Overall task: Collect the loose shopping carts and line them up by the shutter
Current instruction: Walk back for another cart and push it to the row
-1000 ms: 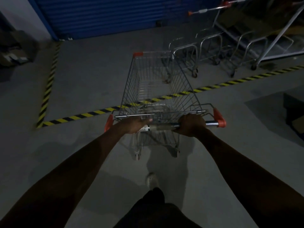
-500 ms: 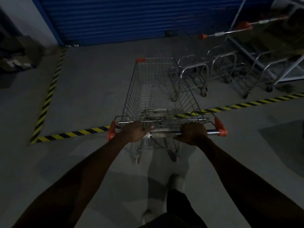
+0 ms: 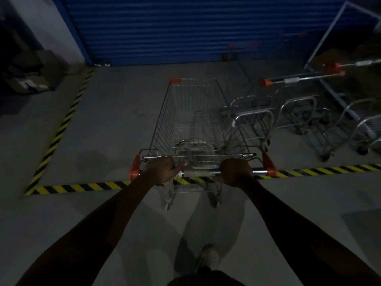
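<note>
A wire shopping cart [image 3: 193,120] with orange corner caps stands straight ahead of me, its basket past the striped floor line and pointing at the blue shutter [image 3: 181,27]. My left hand [image 3: 162,170] grips the left part of its handle bar. My right hand [image 3: 237,172] grips the bar nearer its right end. To the right, a row of other carts [image 3: 296,112] with orange-capped handles stands side by side near the shutter.
Yellow-black hazard tape [image 3: 82,186] marks a bay on the grey concrete floor, with a second strip [image 3: 61,129] running up the left side. Cardboard boxes [image 3: 26,83] sit in the dark at far left. A metal frame rack [image 3: 338,58] stands at far right. My shoe [image 3: 209,258] shows below.
The cart has rolled forward across the striped line toward the shutter. The shutter and the row of parked carts are closer now. Both hands keep their grip on the handle.
</note>
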Demonstrator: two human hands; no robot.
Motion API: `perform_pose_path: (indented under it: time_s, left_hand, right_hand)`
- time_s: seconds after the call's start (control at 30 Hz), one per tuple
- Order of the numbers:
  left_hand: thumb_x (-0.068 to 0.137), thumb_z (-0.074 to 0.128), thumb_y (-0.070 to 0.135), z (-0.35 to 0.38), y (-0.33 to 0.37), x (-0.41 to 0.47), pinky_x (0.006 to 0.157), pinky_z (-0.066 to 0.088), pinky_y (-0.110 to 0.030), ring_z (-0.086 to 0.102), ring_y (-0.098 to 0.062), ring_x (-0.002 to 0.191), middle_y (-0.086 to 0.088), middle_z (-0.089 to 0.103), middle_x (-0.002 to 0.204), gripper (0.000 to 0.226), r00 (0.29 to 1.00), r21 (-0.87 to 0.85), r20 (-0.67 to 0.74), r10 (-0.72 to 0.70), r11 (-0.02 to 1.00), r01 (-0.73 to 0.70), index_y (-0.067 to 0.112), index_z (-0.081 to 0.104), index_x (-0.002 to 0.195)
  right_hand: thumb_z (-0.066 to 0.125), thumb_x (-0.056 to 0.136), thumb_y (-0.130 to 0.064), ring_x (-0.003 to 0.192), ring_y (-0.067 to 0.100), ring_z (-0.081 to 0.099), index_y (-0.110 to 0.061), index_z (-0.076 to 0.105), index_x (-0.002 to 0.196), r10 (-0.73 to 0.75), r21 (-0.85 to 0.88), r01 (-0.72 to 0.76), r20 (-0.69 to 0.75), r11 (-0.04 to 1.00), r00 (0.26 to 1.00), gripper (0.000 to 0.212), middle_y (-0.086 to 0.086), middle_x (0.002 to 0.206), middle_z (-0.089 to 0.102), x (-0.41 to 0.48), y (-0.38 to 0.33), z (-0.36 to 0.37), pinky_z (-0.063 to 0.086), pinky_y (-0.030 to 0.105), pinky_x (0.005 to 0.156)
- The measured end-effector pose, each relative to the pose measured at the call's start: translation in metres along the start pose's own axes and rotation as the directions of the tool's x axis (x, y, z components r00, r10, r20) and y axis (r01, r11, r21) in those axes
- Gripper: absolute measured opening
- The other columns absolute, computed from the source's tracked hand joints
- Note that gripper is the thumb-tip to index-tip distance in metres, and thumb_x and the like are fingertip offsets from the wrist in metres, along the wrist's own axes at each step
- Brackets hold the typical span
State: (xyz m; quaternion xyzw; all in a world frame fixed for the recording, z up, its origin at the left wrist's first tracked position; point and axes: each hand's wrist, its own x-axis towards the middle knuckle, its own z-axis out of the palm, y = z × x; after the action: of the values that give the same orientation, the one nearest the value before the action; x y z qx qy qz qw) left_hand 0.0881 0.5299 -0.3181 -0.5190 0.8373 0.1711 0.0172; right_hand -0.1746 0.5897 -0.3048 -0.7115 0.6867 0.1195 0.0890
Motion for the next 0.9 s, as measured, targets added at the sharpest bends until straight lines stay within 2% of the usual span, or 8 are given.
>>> perform_pose_path:
  time_s: [0.07,0.17,0.27,0.33,0.43,0.6,0.77,0.9]
  left_hand:
    - [0.078,0.005,0.09,-0.004,-0.003,0.032,0.06,0.04,-0.028,0.057,-0.009,0.052,0.0,0.055,0.049,0.096,0.999,0.016,-0.02,-0.028,0.999,0.029,0.014,0.055,0.049]
    - [0.075,0.001,0.092,-0.009,-0.007,0.077,0.062,0.043,-0.028,0.06,-0.01,0.055,0.0,0.06,0.052,0.102,0.997,0.017,-0.029,-0.066,0.998,0.067,0.013,0.062,0.054]
    - [0.081,0.011,0.087,-0.022,-0.003,0.115,0.064,0.045,-0.03,0.058,-0.012,0.053,0.001,0.053,0.047,0.091,0.996,-0.033,-0.005,-0.09,0.995,0.09,0.015,0.052,0.045]
    - [0.084,0.015,0.082,-0.032,-0.001,0.139,0.062,0.041,-0.03,0.057,-0.013,0.054,0.0,0.052,0.048,0.082,0.994,-0.039,0.008,-0.105,0.994,0.105,0.017,0.049,0.045]
    - [0.083,0.015,0.082,-0.041,-0.007,0.183,0.06,0.039,-0.028,0.058,-0.016,0.051,-0.002,0.052,0.048,0.082,0.994,-0.06,0.024,-0.108,0.992,0.109,0.017,0.05,0.047]
    - [0.082,0.021,0.084,-0.058,-0.028,0.265,0.06,0.043,-0.028,0.045,-0.016,0.039,0.001,0.037,0.04,0.079,0.995,-0.139,0.051,-0.08,0.986,0.087,0.018,0.04,0.044]
    - [0.088,0.026,0.082,-0.077,-0.049,0.334,0.073,0.056,-0.033,0.06,-0.02,0.043,-0.004,0.051,0.041,0.085,0.991,-0.129,0.082,-0.106,0.985,0.116,0.013,0.051,0.045]
    - [0.092,0.027,0.076,-0.092,-0.056,0.379,0.087,0.053,-0.039,0.06,-0.015,0.053,-0.003,0.052,0.045,0.082,0.989,-0.095,0.086,-0.118,0.987,0.126,0.015,0.05,0.043]
  right_hand:
    - [0.039,0.077,-0.085,0.106,0.029,0.066,-0.02,0.067,0.109,-0.032,-0.036,0.031,-0.01,0.999,0.999,0.079,0.008,0.111,0.07,0.029,0.016,-0.01,0.051,0.039,0.092]
    - [0.05,0.077,-0.083,0.109,0.028,0.064,-0.022,0.069,0.11,-0.064,-0.031,0.064,0.02,0.997,0.998,0.072,0.005,0.113,0.069,0.071,0.039,-0.023,0.051,0.041,0.091]
    - [0.054,0.077,-0.081,0.109,0.028,0.064,-0.024,0.07,0.108,-0.07,-0.035,0.07,0.0,0.997,0.998,0.067,0.004,0.114,0.069,0.112,0.057,-0.032,0.05,0.039,0.09]
    - [0.053,0.078,-0.079,0.108,0.027,0.064,-0.025,0.07,0.107,-0.083,-0.032,0.084,0.007,0.996,0.996,0.063,0.003,0.113,0.07,0.139,0.069,-0.039,0.052,0.039,0.09]
    - [0.051,0.081,-0.078,0.107,0.026,0.064,-0.024,0.069,0.105,-0.109,-0.028,0.109,0.022,0.994,0.994,0.061,0.002,0.111,0.07,0.183,0.085,-0.05,0.052,0.041,0.091]
    - [0.052,0.079,-0.079,0.111,0.028,0.063,-0.025,0.068,0.111,-0.087,-0.044,0.086,-0.001,0.995,0.996,0.065,0.003,0.117,0.068,0.262,0.106,-0.067,0.051,0.044,0.095]
    - [0.056,0.081,-0.074,0.111,0.027,0.063,-0.023,0.069,0.11,-0.095,-0.053,0.096,0.009,0.994,0.995,0.06,0.004,0.117,0.068,0.334,0.122,-0.089,0.051,0.041,0.093]
    - [0.058,0.078,-0.075,0.108,0.026,0.064,-0.024,0.069,0.103,-0.092,-0.04,0.091,-0.028,0.995,0.995,0.058,0.002,0.112,0.071,0.379,0.133,-0.103,0.047,0.037,0.092]
